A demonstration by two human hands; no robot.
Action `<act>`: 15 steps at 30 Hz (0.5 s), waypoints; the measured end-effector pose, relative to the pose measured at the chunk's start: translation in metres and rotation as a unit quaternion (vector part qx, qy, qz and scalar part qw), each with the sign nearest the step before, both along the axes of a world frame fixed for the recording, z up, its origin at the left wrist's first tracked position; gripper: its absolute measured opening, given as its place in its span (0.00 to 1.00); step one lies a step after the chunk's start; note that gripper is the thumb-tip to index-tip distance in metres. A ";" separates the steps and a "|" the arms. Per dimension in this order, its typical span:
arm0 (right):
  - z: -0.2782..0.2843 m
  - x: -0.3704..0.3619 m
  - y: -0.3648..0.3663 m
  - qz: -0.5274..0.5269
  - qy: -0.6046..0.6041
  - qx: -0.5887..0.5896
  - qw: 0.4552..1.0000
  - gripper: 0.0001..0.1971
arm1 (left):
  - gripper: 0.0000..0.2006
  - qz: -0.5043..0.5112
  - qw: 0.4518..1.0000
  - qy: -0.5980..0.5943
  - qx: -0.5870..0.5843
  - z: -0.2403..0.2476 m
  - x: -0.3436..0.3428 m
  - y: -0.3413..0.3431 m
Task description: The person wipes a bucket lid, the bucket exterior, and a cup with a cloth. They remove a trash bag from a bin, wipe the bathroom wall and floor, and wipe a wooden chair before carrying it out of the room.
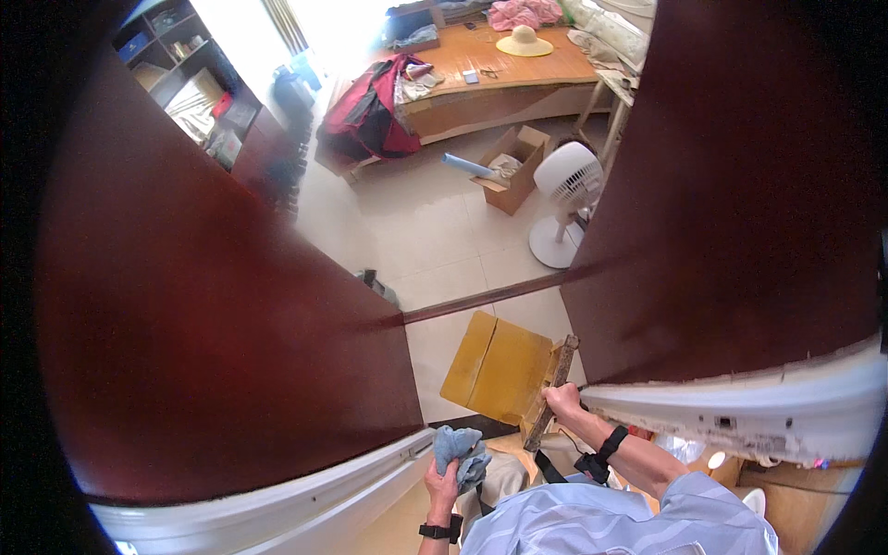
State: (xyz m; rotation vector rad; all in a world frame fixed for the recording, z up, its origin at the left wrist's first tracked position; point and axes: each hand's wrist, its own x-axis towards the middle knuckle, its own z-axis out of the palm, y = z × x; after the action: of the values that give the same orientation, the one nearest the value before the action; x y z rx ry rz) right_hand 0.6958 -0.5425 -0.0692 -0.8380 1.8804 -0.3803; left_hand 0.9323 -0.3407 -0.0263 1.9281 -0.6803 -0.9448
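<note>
Stool, yellow, flat-panelled, apparently wooden (499, 365), between dark-red panels (231, 351); likely stiff, fairly heavy, best held by its worn bar (562, 363), where right hand (562, 402) clamps; left hand (442, 488), apart, grips soft blue cloth (455, 446).

Your left grip (442, 481) bunches a blue cloth (458, 449), your right grip (562, 400) clasps the yellow stool's (507, 368) worn right edge, and far beyond, a white fan (561, 174) stands beside an open carton (511, 196)!
</note>
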 end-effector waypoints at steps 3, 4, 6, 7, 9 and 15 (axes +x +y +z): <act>-0.005 0.011 -0.053 -0.009 -0.007 0.005 1.000 0.11 | 0.12 0.027 1.000 -0.008 0.004 0.011 0.007 -0.042; 0.006 0.021 -0.070 -0.005 -0.009 0.005 1.000 0.10 | 0.13 0.052 0.999 0.004 -0.002 0.010 0.011 -0.051; 0.013 0.031 -0.098 0.016 0.007 0.031 0.999 0.10 | 0.13 0.056 0.998 -0.013 0.018 0.011 0.020 -0.070; 0.009 0.035 -0.115 0.028 0.016 0.025 0.999 0.11 | 0.13 0.062 0.998 0.007 0.008 0.008 0.024 -0.083; 0.013 0.051 -0.151 0.034 0.025 0.050 0.998 0.12 | 0.14 0.053 0.998 0.026 0.003 -0.002 0.040 -0.104; -0.007 0.107 -0.253 0.051 0.031 0.065 0.996 0.13 | 0.16 0.049 0.997 0.005 0.052 -0.030 0.091 -0.170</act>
State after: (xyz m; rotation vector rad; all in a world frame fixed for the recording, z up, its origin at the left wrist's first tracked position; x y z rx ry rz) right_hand 0.8031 -0.7951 -0.0761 -0.8623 1.8894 -0.1677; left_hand 1.0234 -0.5107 -0.0559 2.0283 -0.5356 -0.9441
